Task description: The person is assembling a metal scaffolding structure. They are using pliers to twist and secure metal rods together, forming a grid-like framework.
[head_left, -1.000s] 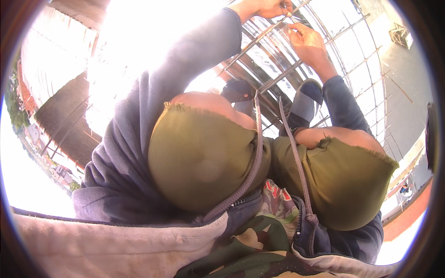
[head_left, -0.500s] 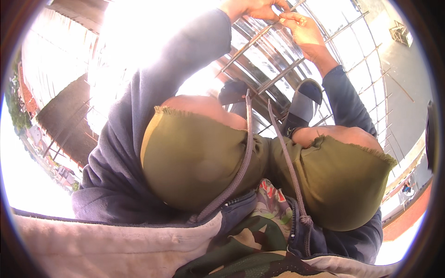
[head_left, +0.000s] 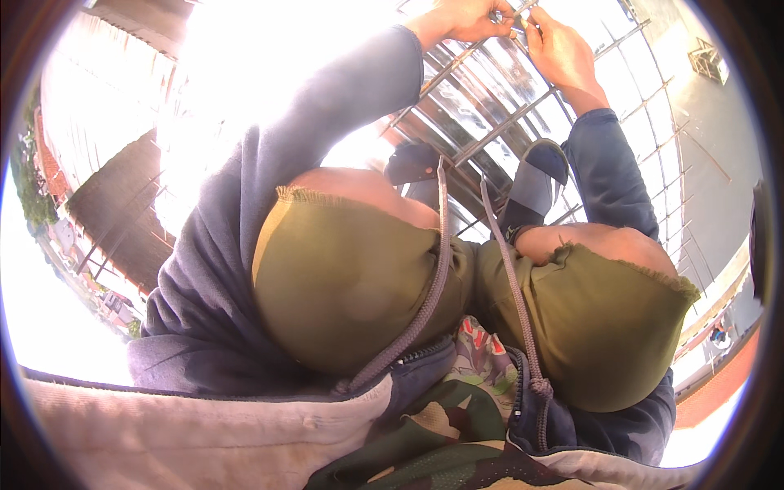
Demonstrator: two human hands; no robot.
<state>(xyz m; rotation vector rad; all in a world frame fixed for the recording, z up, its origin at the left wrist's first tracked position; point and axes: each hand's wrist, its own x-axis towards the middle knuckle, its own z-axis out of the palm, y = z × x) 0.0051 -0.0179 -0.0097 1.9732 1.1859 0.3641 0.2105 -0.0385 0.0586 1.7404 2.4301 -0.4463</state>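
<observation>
The rebar grid (head_left: 523, 106) lies flat ahead of the squatting person, near the top of the view, and both hands meet over one crossing of its bars. It looks like ribbed steel: stiff, heavy as a mat, rough enough not to slip, best gripped on a single bar close to a crossing. The left hand (head_left: 467, 16) has its fingers curled and pressed together at that crossing, and the right hand (head_left: 562, 51) pinches at the same spot; whether a tie wire sits between the fingertips is too small and too washed out to tell. Strong glare whitens the upper left, the knees (head_left: 351, 278) in olive shorts block the nearer bars, and the shoes (head_left: 535, 167) stand on the grid.
</observation>
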